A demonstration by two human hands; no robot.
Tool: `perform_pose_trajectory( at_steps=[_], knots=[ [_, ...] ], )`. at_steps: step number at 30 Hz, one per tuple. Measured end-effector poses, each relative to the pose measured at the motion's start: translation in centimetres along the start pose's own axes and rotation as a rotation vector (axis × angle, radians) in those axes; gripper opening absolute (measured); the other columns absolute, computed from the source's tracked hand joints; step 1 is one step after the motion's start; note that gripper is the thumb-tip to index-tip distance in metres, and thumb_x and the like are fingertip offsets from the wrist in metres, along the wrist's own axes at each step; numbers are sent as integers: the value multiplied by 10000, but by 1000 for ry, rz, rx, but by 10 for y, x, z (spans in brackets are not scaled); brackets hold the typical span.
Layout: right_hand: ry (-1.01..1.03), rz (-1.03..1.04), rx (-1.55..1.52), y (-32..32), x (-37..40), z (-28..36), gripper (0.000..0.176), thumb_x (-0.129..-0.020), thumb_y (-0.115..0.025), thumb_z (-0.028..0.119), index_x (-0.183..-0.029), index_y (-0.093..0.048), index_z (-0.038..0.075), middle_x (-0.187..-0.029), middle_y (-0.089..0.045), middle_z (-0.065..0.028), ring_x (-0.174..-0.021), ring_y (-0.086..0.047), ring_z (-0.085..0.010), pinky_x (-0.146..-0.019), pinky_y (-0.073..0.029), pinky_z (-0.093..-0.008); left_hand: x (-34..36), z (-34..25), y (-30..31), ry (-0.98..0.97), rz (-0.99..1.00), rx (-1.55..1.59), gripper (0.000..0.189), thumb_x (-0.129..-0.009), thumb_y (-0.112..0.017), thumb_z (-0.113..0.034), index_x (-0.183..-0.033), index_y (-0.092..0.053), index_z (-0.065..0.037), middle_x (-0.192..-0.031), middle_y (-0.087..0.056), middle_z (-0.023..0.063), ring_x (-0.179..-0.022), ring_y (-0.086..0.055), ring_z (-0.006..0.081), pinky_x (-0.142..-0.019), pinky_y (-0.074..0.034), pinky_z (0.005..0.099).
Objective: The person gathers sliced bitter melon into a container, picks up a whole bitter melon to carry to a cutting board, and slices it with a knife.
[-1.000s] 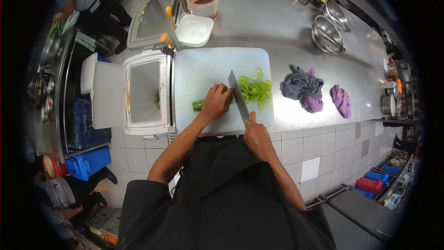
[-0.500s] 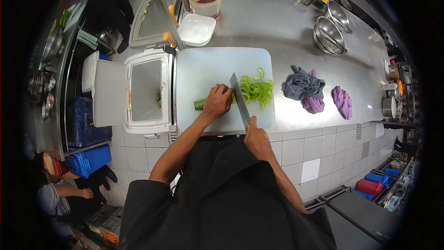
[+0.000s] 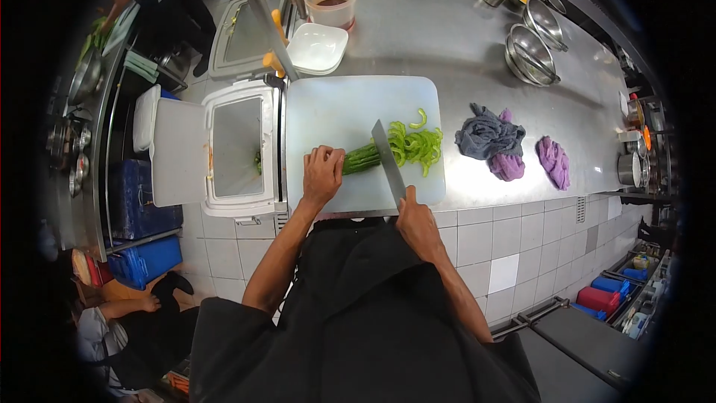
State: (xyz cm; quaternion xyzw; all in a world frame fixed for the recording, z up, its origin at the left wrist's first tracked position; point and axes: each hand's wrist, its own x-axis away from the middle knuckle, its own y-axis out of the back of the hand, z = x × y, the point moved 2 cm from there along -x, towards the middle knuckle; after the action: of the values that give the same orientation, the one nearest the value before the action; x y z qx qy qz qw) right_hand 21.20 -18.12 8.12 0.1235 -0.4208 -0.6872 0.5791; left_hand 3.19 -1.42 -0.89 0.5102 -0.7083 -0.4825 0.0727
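On the white cutting board (image 3: 335,104) lies a long ridged green vegetable that looks like a bitter melon (image 3: 362,158). My left hand (image 3: 323,175) is closed over its left end, fingers bent. My right hand (image 3: 418,225) grips the handle of a broad kitchen knife (image 3: 389,162). The blade slants across the board at the melon's right end, its tip pointing away from me. Right of the blade sits a loose heap of curved green slices (image 3: 419,148), with one slice (image 3: 420,119) lying apart above it.
Left of the board stands an open white bin (image 3: 239,149). A white square bowl (image 3: 317,46) and a plastic tub (image 3: 331,1) of dark liquid are behind. Grey and purple cloths (image 3: 489,134) and steel bowls (image 3: 531,56) occupy the right side. Other people are at the left.
My left hand has slid left along the melon to its far end, uncovering more of it. The knife has hardly moved. A person at lower left has shifted further into view.
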Motion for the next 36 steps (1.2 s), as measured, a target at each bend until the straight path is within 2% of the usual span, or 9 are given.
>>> perform_pose_trajectory(
  at_steps=[5,9,11,17,21,27,29,32,36],
  knots=[
    [7,-53,-81,21,10,19,170,-1071,-438,148,-1113,-378,-5,-701,-603,-361,-717,-592,-578,-646,-433,-642,2,0,-1,4,32,19,122,-1005,-594,-172,-1049,-677,-94,-982,-557,98,-936,-541,281,-828,-385,432],
    [-54,-1,-23,-10,-1,-1,167,-1069,-445,143,-1112,-380,-5,-696,-602,-359,-717,-601,-572,-642,-440,-641,2,1,0,-24,11,-7,110,-989,-604,-163,-1059,-672,-114,-966,-540,94,-925,-530,279,-818,-375,436],
    [-28,-5,62,-10,-5,-2,169,-1069,-448,150,-1110,-383,-1,-707,-609,-362,-717,-611,-566,-641,-444,-647,0,0,-1,-21,9,-9,119,-1002,-592,-166,-1058,-673,-100,-983,-547,101,-946,-528,285,-830,-371,439],
    [-16,-23,-8,3,1,11,165,-1068,-451,156,-1109,-387,9,-711,-617,-362,-714,-614,-572,-635,-455,-663,1,1,0,-36,-9,-9,109,-966,-622,-142,-1060,-676,-132,-942,-531,84,-905,-527,272,-804,-374,431],
    [-12,-6,99,-23,-10,-14,133,-1044,-428,120,-1093,-377,7,-707,-624,-359,-709,-618,-572,-670,-457,-673,3,-1,-2,-29,4,0,106,-975,-614,-142,-1057,-676,-118,-959,-535,94,-918,-526,279,-809,-372,433],
    [-23,-3,-17,-4,-3,8,161,-1065,-455,150,-1118,-381,18,-713,-615,-366,-720,-610,-584,-633,-452,-667,3,2,-2,-24,18,-7,108,-973,-616,-144,-1058,-678,-118,-960,-532,99,-921,-525,285,-806,-372,438],
    [-27,26,48,-26,-8,-8,124,-1008,-435,69,-1093,-372,3,-715,-619,-369,-694,-606,-587,-672,-458,-682,5,3,-2,-28,16,1,112,-961,-626,-145,-1061,-676,-135,-955,-527,93,-913,-526,284,-797,-377,442],
    [30,-24,58,-13,-6,-4,163,-1063,-457,147,-1120,-378,16,-679,-602,-358,-691,-610,-569,-619,-445,-658,7,3,-3,-27,10,0,111,-959,-628,-147,-1058,-676,-136,-957,-528,94,-914,-527,287,-796,-377,443],
    [-8,2,-18,-7,1,9,165,-1057,-472,142,-1117,-378,20,-665,-601,-349,-670,-607,-566,-613,-450,-657,4,3,-3,-25,12,-15,115,-964,-625,-149,-1064,-679,-132,-958,-531,95,-916,-528,288,-796,-378,445]
  ],
)
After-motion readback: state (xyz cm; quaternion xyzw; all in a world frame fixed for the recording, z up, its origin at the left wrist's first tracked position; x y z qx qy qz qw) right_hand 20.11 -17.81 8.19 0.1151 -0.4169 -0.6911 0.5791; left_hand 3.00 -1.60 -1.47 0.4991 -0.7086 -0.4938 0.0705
